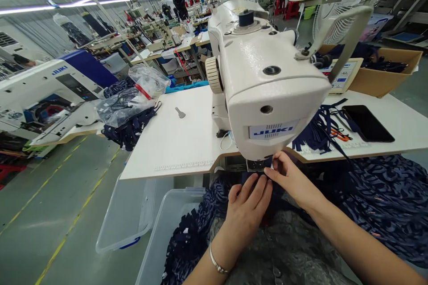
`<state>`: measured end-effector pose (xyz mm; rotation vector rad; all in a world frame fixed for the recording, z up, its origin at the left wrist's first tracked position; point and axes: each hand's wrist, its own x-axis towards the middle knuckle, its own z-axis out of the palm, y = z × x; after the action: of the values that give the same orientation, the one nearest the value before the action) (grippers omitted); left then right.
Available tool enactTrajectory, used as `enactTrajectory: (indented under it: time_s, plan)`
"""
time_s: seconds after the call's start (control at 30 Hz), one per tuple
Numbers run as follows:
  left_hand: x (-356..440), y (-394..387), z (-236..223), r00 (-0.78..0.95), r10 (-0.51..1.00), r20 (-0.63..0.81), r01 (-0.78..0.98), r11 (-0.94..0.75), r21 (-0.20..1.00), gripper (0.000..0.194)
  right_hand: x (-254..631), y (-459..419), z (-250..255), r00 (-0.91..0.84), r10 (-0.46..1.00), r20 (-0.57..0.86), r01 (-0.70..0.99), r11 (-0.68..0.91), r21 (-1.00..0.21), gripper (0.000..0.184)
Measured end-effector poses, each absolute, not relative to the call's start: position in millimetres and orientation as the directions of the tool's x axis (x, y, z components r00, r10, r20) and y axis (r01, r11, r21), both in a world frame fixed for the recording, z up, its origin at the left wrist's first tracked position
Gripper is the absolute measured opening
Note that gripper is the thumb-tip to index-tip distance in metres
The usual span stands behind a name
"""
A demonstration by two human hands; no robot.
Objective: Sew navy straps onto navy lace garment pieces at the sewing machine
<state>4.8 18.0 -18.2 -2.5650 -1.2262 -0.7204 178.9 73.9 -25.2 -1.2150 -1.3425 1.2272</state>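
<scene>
A white JUKI sewing machine stands in front of me, its head over the front edge of the white table. Beneath the head, a piece of dark navy fabric lies at the needle area. My left hand is on this fabric, fingers together and bent over its edge. Close by on the right, my right hand pinches the fabric with thumb and forefinger near the presser foot, its other fingers curled. The needle is hidden behind the head. Patterned navy fabric hangs below my left hand.
A phone, navy straps and orange-handled snips lie on the right. A grey metal piece rests on the left tabletop. Clear plastic bins stand below. More patterned fabric drapes at right.
</scene>
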Motion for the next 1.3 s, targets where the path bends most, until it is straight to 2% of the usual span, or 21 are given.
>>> enactTrajectory:
  time_s: [0.07, 0.2, 0.3, 0.43, 0.67, 0.83, 0.97, 1.07, 1.17, 1.23, 1.3]
  plan:
    - [4.6, 19.5, -18.9, 0.548, 0.673, 0.496, 0.769, -0.64, 0.019, 0.04, 178.7, 77.9, -25.7, -0.156, 0.985, -0.075, -0.026, -0.08, -0.996, 0.028]
    - [6.4, 22.8, -13.0, 0.559, 0.688, 0.463, 0.762, -0.647, 0.041, 0.035, 179.0, 80.8, -18.2, -0.157, 0.986, -0.06, -0.086, -0.074, -0.994, 0.028]
    - [7.9, 23.9, -8.8, 0.546, 0.7, 0.46, 0.777, -0.629, 0.036, 0.036, 182.5, 81.7, -10.9, -0.162, 0.985, -0.058, -0.011, -0.061, -0.998, 0.023]
    - [8.1, 23.7, -8.7, 0.54, 0.697, 0.472, 0.775, -0.63, 0.044, 0.038, 187.7, 85.4, -9.7, -0.129, 0.992, -0.003, 0.12, 0.012, -0.993, 0.025]
    - [8.3, 26.4, -11.2, 0.533, 0.707, 0.465, 0.785, -0.619, 0.042, 0.038, 184.9, 97.1, -17.1, -0.102, 0.991, 0.087, 0.213, 0.107, -0.971, 0.017]
    - [9.5, 30.1, -12.7, 0.503, 0.729, 0.464, 0.796, -0.6, 0.08, 0.037, 187.9, 104.1, -14.4, -0.138, 0.985, 0.106, 0.232, 0.136, -0.963, 0.021]
    - [9.6, 30.1, -7.3, 0.51, 0.716, 0.477, 0.767, -0.63, 0.126, 0.033, 198.9, 91.9, -7.0, -0.223, 0.969, 0.108, 0.318, 0.177, -0.931, 0.021]
    - [12.3, 28.7, -1.0, 0.5, 0.72, 0.481, 0.712, -0.658, 0.245, 0.025, 204.2, 75.5, -2.2, -0.286, 0.95, 0.125, 0.391, 0.235, -0.89, 0.021]
    - [16.5, 28.1, 2.9, 0.363, 0.784, 0.504, 0.66, -0.598, 0.455, 0.019, 204.3, 59.7, 3.6, -0.283, 0.944, 0.169, 0.382, 0.273, -0.883, 0.015]
    - [17.9, 28.3, 4.7, 0.228, 0.837, 0.498, 0.607, -0.522, 0.599, 0.031, 203.6, 51.5, 8.9, -0.301, 0.932, 0.2, 0.346, 0.302, -0.888, 0.012]
    - [17.7, 28.4, 6.9, 0.19, 0.874, 0.447, 0.545, -0.473, 0.693, 0.04, 203.3, 45.7, 13.9, -0.321, 0.921, 0.223, 0.319, 0.326, -0.89, 0.012]
